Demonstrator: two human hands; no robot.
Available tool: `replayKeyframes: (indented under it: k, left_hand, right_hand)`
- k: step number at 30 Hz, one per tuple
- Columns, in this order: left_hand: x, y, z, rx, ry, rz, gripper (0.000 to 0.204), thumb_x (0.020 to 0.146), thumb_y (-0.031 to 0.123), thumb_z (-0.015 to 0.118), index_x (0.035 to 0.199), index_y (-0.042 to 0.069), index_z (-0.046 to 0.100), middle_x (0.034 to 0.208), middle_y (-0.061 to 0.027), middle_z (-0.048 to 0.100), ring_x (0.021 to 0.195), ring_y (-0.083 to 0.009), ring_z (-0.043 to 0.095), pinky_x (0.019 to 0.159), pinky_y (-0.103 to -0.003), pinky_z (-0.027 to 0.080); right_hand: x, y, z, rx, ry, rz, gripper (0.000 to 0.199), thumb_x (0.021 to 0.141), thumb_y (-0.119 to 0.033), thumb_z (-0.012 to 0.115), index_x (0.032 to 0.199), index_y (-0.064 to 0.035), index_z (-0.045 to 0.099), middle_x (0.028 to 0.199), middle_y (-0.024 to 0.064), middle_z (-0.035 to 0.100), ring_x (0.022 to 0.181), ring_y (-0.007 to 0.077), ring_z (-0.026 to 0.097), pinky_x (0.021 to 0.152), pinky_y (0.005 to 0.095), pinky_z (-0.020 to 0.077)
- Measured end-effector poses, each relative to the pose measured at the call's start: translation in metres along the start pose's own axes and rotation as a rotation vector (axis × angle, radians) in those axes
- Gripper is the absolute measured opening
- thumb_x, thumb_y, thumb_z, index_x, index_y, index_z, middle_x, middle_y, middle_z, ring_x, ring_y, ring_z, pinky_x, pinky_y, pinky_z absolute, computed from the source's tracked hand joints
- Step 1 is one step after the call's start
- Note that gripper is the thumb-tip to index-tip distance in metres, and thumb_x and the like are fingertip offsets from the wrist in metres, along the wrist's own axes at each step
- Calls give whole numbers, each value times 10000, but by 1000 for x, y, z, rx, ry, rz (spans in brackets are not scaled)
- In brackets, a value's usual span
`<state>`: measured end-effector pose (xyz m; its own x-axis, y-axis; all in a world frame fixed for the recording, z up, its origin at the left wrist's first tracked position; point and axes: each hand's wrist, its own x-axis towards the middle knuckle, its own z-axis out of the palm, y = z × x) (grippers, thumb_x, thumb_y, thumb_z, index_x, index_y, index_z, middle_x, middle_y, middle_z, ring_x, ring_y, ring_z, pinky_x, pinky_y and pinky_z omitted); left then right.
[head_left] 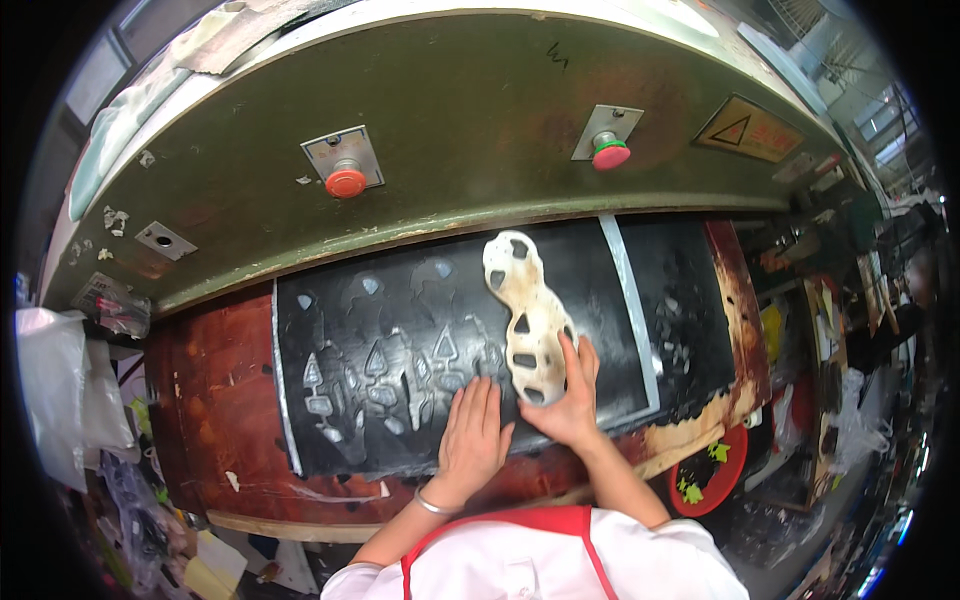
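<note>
1. Your left hand (472,432) lies flat on the black sheet (400,360), palm down, fingers straight and close together, holding nothing. A thin bracelet (432,505) circles that wrist.
2. Your right hand (570,395) rests on the lower end of the pale sole-shaped cutting die (522,312), fingers spread narrow and pressed onto it rather than wrapped around it.
3. The die lies on the black sheet, right of its middle, running from your right hand up toward the green press head (450,130). It has several dark openings along its length.
4. The black sheet lies on the reddish-brown table (215,400) of the press. Its left half is full of cut outlines, shaped like soles with small triangular and rounded holes.
5. A pale strip (630,300) runs down the sheet just right of the die.
6. On the press head's front, a red-orange round button (346,182) sits to the left and a red button with a green collar (610,152) to the right; a yellow warning label (748,130) is further right.
7. A red bowl (712,470) with green scraps sits below the table's right edge.
</note>
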<state>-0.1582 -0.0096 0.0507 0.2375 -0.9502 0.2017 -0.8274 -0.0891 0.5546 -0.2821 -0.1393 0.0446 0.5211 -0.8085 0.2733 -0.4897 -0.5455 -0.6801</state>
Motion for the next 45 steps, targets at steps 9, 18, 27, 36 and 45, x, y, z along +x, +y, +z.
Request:
replayKeyframes:
  k: [9, 18, 27, 36, 45]
  left_hand:
    - [-50, 23, 11, 195, -113, 16, 554, 813, 176, 676, 1337, 78, 525, 1423, -261, 397, 1354, -422, 354, 1113, -567, 267]
    - [13, 60, 27, 58, 187, 200, 449, 760, 118, 754, 1185, 75, 618, 1192, -100, 606, 1223, -298, 539, 1075, -542, 358]
    - [-23, 31, 32, -66, 66, 187, 285, 769, 22, 683, 1053, -3, 666, 1160, -147, 618, 1183, -319, 579, 1045, -460, 448]
    - [94, 38, 29, -73, 150, 62, 267, 841, 152, 653, 1074, 22, 666, 1111, -187, 631, 1062, -339, 606, 900, -409, 498]
    - [89, 91, 115, -63, -264, 597, 428, 845, 128, 559, 1226, -67, 553, 1327, -277, 499, 1274, -435, 439, 1119, -549, 293]
  right_hand:
    - [-7, 7, -67, 1151, -170, 521, 1087, 627, 56, 797, 1516, -39, 179, 1268, 191, 562, 1149, 245, 577, 978, 346, 461]
    - [0, 23, -75, 1356, -198, 591, 902, 761, 27, 701, 1508, -49, 201, 1117, 195, 619, 1011, 210, 622, 896, 287, 488]
    - [-58, 79, -150, 1382, 160, 417, 793, 752, -200, 692, 1442, -23, 345, 1360, 250, 469, 1187, 327, 546, 1108, 435, 370]
    - [-110, 132, -192, 2355, 552, 779, 818, 771, -348, 705, 1449, -43, 363, 1489, 271, 207, 1341, 446, 186, 1139, 515, 283]
    - [-95, 87, -169, 1240, 248, 404, 663, 799, -144, 687, 1346, 126, 427, 1312, 235, 525, 1178, 289, 571, 1058, 437, 429]
